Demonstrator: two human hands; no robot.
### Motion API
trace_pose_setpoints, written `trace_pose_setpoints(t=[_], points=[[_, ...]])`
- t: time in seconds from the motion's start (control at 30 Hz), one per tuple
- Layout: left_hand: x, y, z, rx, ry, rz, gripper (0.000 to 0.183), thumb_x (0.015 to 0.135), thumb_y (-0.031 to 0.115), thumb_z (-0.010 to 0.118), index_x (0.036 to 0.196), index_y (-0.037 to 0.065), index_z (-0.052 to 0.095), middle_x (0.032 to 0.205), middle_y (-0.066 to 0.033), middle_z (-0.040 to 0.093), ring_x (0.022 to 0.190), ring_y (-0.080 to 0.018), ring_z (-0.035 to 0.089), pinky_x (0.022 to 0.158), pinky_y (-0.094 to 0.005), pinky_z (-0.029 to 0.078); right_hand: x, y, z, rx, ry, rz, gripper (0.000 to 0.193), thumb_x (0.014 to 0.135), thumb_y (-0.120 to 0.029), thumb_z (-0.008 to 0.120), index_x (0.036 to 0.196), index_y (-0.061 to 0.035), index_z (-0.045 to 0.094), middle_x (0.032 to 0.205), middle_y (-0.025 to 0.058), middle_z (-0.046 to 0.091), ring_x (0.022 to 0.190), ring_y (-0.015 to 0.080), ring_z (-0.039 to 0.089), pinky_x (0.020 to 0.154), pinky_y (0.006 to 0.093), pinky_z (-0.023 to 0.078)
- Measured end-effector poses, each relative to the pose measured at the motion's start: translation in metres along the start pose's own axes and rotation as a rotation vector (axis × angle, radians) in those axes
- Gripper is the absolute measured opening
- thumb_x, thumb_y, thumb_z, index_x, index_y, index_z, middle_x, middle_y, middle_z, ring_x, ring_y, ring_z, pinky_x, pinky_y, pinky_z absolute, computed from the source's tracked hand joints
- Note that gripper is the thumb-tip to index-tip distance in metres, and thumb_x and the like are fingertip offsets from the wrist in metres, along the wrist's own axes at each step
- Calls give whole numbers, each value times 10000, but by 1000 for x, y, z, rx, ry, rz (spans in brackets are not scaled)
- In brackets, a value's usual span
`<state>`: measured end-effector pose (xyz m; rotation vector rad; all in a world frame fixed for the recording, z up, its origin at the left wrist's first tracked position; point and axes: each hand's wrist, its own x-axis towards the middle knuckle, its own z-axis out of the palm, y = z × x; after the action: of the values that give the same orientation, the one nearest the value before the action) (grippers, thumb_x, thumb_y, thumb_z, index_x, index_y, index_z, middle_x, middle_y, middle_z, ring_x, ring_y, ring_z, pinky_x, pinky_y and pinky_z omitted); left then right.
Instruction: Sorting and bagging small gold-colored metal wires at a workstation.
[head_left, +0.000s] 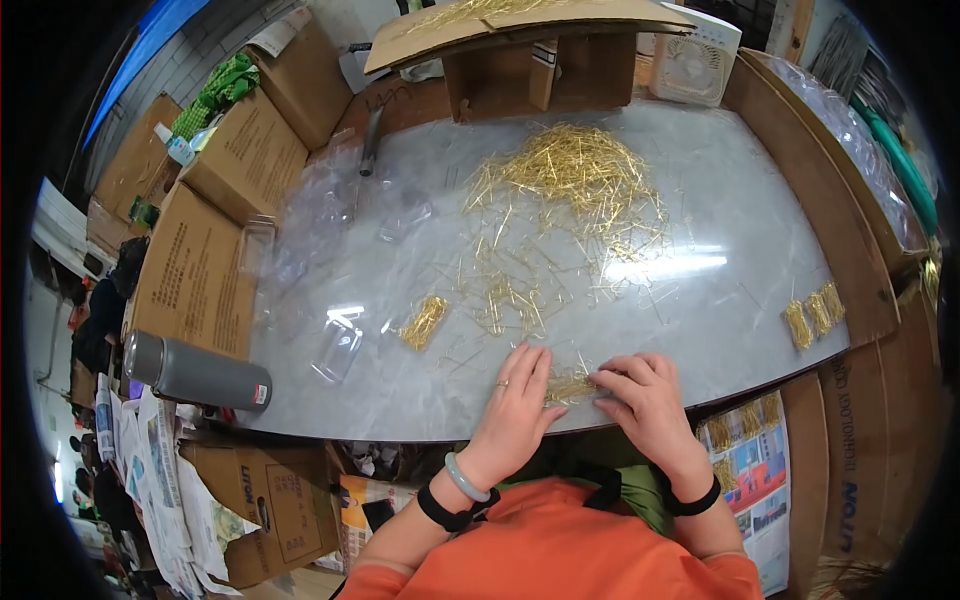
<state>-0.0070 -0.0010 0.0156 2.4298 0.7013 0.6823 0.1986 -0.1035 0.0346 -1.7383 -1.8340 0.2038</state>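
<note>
A small bundle of gold wire hooks lies at the table's front edge, between my hands. My left hand rests on the table with its fingers stretched out flat, its thumb beside the bundle. My right hand has its fingers bent, with thumb and fingertips closed at the bundle's right end. Loose gold hooks are scattered beyond my hands, and a large heap of gold hooks is piled farther back. A clear plastic box filled with gold hooks sits to the left.
An empty clear box and more clear plastic boxes lie at left. A grey bottle is on its side at the left edge. Packed hooks are at far right. Cardboard boxes and a white fan border the table.
</note>
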Motion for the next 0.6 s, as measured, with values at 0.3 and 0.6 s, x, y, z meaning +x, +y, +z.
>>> trace_pose_setpoints(t=[0.3, 0.6], points=[[3, -10, 2, 25, -107, 133, 591, 887, 24, 688, 1431, -44, 467, 1391, -221, 500, 1374, -432, 436, 1169, -521, 353, 12, -19, 14, 22, 181, -18, 364, 801, -51, 746, 1160, -61, 688, 1217, 91, 658, 1118, 298, 601, 979, 424, 469], [-15, -4, -8, -20, 6, 5, 578, 886, -22, 667, 1429, -56, 472, 1413, -234, 491, 1356, -440, 451, 1139, -498, 388, 2, -18, 36, 119, 99, -8, 505, 770, -118, 801, 1249, -78, 648, 1286, 98, 636, 1180, 324, 573, 1001, 460, 476]])
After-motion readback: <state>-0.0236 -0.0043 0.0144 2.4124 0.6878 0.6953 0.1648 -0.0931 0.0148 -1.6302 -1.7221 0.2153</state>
